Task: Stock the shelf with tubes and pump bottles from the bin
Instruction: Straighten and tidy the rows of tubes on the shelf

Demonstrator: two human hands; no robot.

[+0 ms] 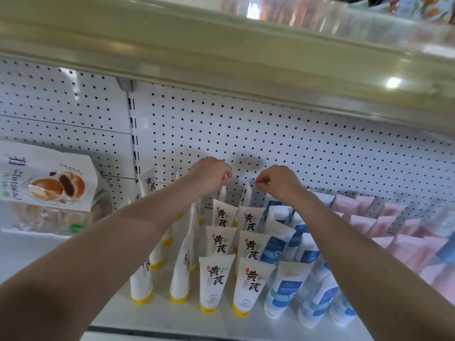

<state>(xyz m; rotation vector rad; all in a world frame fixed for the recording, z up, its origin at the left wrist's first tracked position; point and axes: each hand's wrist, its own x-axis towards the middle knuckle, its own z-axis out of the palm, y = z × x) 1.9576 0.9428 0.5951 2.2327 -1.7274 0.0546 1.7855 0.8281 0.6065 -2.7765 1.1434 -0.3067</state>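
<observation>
Reaches in with both bare arms toward the white pegboard back panel (pixel 295 134). Grips, in the curled fingers of the left hand (pixel 209 175), the crimped top end of a white plastic tube with black characters (pixel 223 193), which stands almost against that panel, directly under the hand. Holds the right hand (pixel 278 182) level with the left and equally close to the panel, fingers curled inward, fingertips just beside the top of a second rear tube (pixel 246 193); cannot tell whether pinching it or merely near it. Out from the panel, on the white metal shelf (pixel 167 316): rows of matching white yellow-capped tubes (pixel 214 279) upright on their caps, beneath and between both forearms. Along the panel to the right: white-and-blue tubes (pixel 288 289), then blurred pink tubes (pixel 359 225). Along the panel to the left, well apart: a printed clear plastic bag of buns (pixel 46 183).
</observation>
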